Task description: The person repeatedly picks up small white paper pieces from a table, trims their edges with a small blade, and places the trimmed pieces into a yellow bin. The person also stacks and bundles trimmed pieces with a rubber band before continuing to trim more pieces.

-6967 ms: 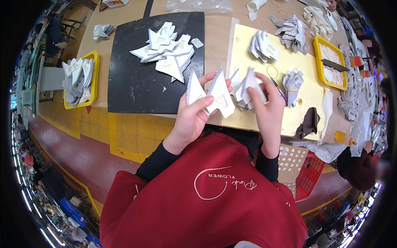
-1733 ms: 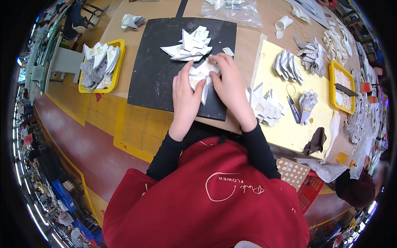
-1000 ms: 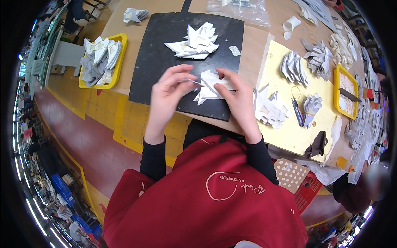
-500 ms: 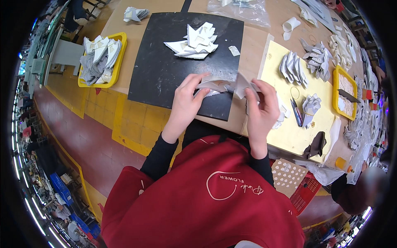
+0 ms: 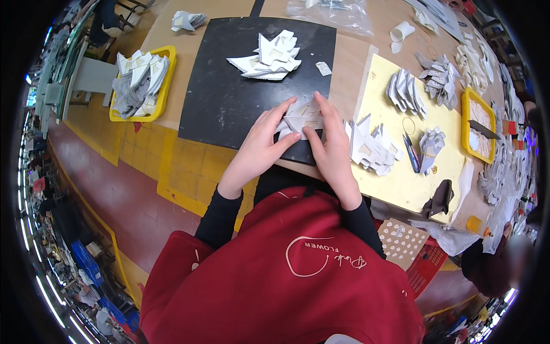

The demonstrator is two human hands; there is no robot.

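Note:
Over the near edge of the black mat, my left hand and my right hand are curled round grey-white cut pieces of sheet material, perhaps fabric or leather. Fingers grip the far side and both thumbs press on the near side. The pieces meet or overlap between the hands. Farther up the mat lies a loose pile of white pieces, with a small white scrap to its right. Right of my right hand, more white pieces rest on a pale yellow board.
Snips lie beside a banded bundle. Grey stacks stand farther back. A yellow tray of pieces is at left; another yellow tray holds a knife at right. A dark scrap lies near the board's edge.
My right hand has moved left, bringing its piece against the one in my left hand. The white pieces on the yellow board now show more fully.

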